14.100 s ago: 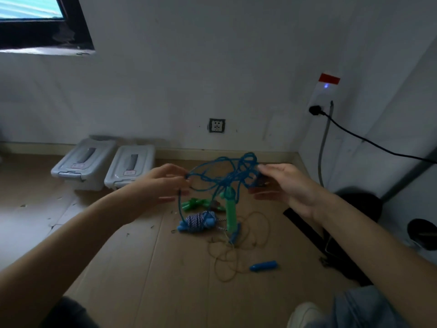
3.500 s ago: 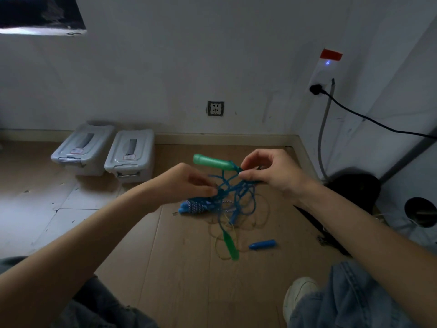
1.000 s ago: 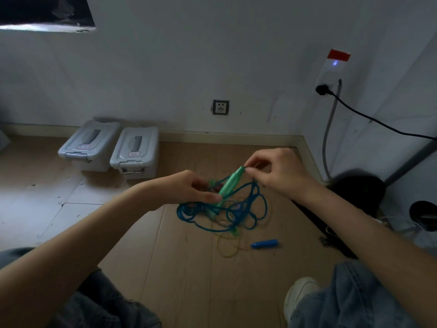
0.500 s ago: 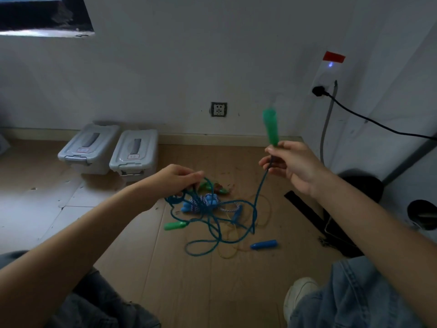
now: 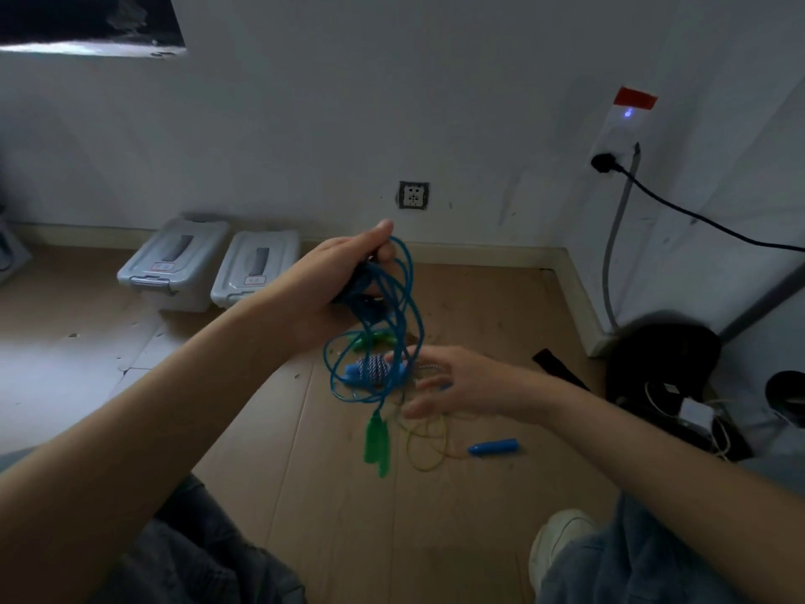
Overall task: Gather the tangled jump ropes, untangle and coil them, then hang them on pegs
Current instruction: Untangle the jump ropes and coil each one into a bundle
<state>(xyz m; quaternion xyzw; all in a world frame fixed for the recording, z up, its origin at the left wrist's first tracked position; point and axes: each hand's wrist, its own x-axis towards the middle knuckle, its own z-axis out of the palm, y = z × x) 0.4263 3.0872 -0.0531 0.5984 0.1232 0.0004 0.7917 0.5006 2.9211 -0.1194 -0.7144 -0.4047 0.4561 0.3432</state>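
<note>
The left hand (image 5: 348, 276) is raised and curled round the gathered top of the blue rope (image 5: 392, 324), which hangs from it in long loops; its two green handles (image 5: 377, 440) dangle side by side at the bottom, pointing straight down at the floor. The right hand (image 5: 453, 381) is lower and to the right, fingers spread and holding nothing, its fingertips level with the lower loops, though touch cannot be told through the blur. So the rope's long axis runs vertically, from the left hand above to the handles below and left of the right hand, and the right hand is the nearer one to those hanging ends. On the floor beneath lie a blue-and-white rope bundle (image 5: 370, 370), a thin yellow rope (image 5: 429, 442) and a blue handle (image 5: 494, 446), just below and right of the right hand.
</note>
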